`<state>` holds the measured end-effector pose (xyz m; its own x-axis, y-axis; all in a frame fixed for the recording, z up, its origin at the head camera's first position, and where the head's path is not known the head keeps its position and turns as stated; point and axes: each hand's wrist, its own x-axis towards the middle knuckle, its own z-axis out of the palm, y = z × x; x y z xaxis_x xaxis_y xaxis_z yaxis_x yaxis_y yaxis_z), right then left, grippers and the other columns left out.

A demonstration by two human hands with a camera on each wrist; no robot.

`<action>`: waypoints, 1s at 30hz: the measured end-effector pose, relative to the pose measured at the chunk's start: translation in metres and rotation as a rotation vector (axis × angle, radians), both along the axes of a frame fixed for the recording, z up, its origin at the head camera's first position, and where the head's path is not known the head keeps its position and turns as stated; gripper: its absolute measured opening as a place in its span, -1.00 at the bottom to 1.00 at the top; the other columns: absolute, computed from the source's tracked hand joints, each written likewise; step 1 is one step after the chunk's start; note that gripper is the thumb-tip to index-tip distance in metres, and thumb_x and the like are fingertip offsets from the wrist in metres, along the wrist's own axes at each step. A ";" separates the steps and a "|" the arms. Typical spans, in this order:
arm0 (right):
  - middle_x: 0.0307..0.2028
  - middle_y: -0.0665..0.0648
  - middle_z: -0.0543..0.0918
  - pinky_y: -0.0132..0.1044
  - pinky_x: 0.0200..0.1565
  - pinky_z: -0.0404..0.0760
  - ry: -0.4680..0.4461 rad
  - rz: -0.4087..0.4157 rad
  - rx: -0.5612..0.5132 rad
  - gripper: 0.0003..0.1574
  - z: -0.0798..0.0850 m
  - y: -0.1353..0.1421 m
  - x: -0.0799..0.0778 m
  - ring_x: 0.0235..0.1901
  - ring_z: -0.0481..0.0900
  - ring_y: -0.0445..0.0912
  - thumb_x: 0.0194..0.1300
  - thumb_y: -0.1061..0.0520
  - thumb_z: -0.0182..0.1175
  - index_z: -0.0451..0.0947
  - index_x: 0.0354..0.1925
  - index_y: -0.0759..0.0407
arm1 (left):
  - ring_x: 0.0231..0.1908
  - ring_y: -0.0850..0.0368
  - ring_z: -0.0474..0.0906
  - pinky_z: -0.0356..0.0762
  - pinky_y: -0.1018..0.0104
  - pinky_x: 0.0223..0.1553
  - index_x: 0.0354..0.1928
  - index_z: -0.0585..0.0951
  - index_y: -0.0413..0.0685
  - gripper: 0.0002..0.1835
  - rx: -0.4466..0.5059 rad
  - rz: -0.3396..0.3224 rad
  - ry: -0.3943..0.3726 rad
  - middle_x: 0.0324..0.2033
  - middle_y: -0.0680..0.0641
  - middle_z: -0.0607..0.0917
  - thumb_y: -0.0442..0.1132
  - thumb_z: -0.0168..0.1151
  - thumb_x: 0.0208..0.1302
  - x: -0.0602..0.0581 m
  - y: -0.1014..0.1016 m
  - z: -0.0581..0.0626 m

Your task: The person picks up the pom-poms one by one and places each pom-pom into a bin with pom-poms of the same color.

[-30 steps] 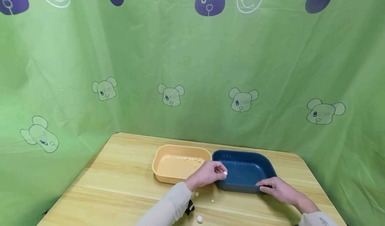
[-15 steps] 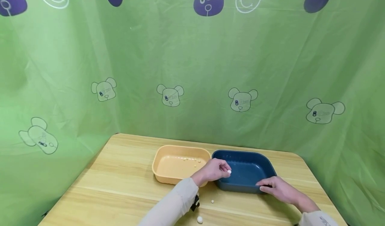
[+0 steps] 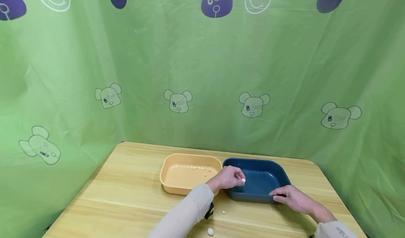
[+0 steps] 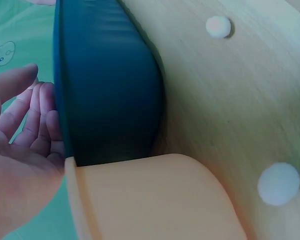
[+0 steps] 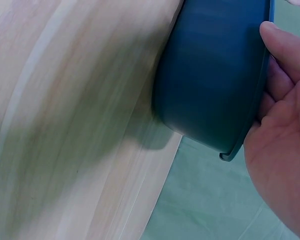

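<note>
My left hand [image 3: 228, 177] pinches a small white ball [image 3: 243, 180] between thumb and fingertips, over the left part of the dark blue bin [image 3: 250, 197]. In the left wrist view the fingers curl behind the bin's rim, and the ball is hidden there. The right hand [image 3: 295, 198] grips the same bin by its front right rim, thumb outside and fingers over the inner side, as the right wrist view also shows. Left of the blue bin, close against it, stands an orange bin [image 3: 177, 190] with several tiny pale balls [image 3: 205, 175] inside.
On the wooden table [image 3: 126, 192], a white ball [image 3: 210, 231] lies near the front, with a smaller white ball [image 3: 223, 212] behind it. A black strap [image 3: 209, 211] shows below the left sleeve. Green printed curtain [image 3: 202, 55] surrounds the table's back and sides.
The left hand has moved a little right, farther over the blue bin, still pinching the ball. Its forearm now covers another ball on the table. The right hand has stayed on the rim.
</note>
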<state>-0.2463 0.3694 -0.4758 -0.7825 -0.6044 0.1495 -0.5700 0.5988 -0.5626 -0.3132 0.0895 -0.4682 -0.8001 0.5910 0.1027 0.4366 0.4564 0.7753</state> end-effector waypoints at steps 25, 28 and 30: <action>-0.21 0.00 0.69 -0.41 -0.22 0.53 -0.010 0.001 -0.006 -0.81 0.000 0.001 -0.001 -0.17 0.58 -0.23 0.32 0.21 0.15 0.66 -0.16 0.16 | -0.50 0.38 0.45 0.42 0.53 -0.34 -0.34 0.65 -0.04 -0.91 -0.019 0.050 -0.015 -0.55 0.20 0.57 -0.33 0.36 0.10 -0.011 0.017 -0.006; -0.22 0.00 0.69 -0.41 -0.22 0.53 -0.013 0.008 -0.009 -0.82 -0.001 0.001 -0.001 -0.17 0.57 -0.24 0.32 0.21 0.14 0.66 -0.16 0.15 | -0.50 0.38 0.46 0.42 0.54 -0.34 -0.32 0.65 -0.04 -0.90 -0.015 0.053 -0.017 -0.55 0.20 0.57 -0.32 0.36 0.11 -0.012 0.017 -0.008; -0.22 0.01 0.69 -0.41 -0.22 0.53 -0.018 0.010 -0.012 -0.81 -0.001 0.001 -0.001 -0.17 0.57 -0.25 0.32 0.23 0.14 0.66 -0.16 0.15 | -0.50 0.38 0.47 0.42 0.53 -0.33 -0.30 0.65 -0.04 -0.89 -0.015 0.052 -0.012 -0.55 0.21 0.57 -0.29 0.37 0.11 -0.012 0.018 -0.008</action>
